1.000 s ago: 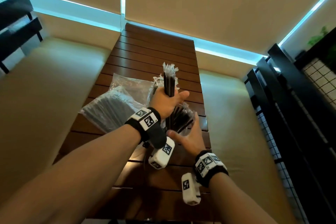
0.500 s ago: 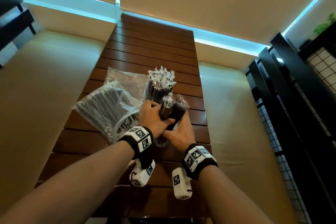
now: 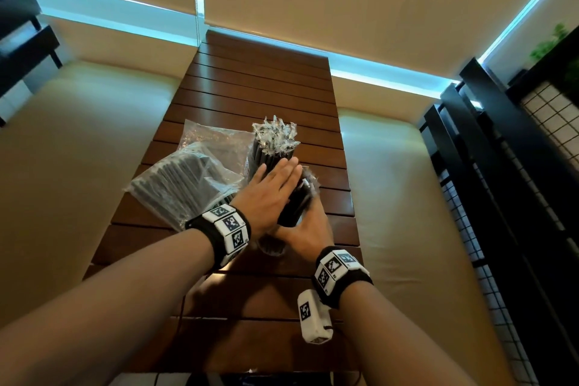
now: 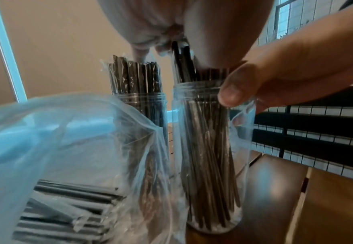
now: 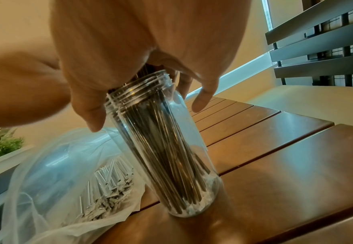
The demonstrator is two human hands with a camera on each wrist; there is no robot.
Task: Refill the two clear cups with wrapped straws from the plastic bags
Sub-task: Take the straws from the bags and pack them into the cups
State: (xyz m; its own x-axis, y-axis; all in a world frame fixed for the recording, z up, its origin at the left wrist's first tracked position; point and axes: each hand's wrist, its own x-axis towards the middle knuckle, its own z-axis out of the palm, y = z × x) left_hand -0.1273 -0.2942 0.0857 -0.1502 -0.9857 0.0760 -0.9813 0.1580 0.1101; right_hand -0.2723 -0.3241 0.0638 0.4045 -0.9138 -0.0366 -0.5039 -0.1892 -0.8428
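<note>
Two clear cups stand on the slatted wooden table (image 3: pixel 260 84). The far cup (image 3: pixel 272 150) (image 4: pixel 142 107) is packed with black wrapped straws. In front of it the near cup (image 4: pixel 208 148) (image 5: pixel 167 148) also holds straws. My left hand (image 3: pixel 272 188) (image 4: pixel 161 24) lies flat with straight fingers on the tops of the near cup's straws (image 3: pixel 296 203). My right hand (image 3: pixel 308 229) (image 4: pixel 286 66) grips the near cup at its threaded rim, thumb on one side and fingers on the other. A plastic bag of straws (image 3: pixel 185 185) (image 5: pixel 77 173) lies to the left.
A second, flatter plastic bag (image 3: pixel 213 138) lies behind the full one. Cream cushions flank the table on both sides. A black railing (image 3: pixel 501 197) runs along the right, and a green plant (image 5: pixel 2 145) shows in the right wrist view.
My left hand brought a gripped bundle of straws down into the near cup, let go, and now lies flat on top. My right hand closed round the cup's rim.
</note>
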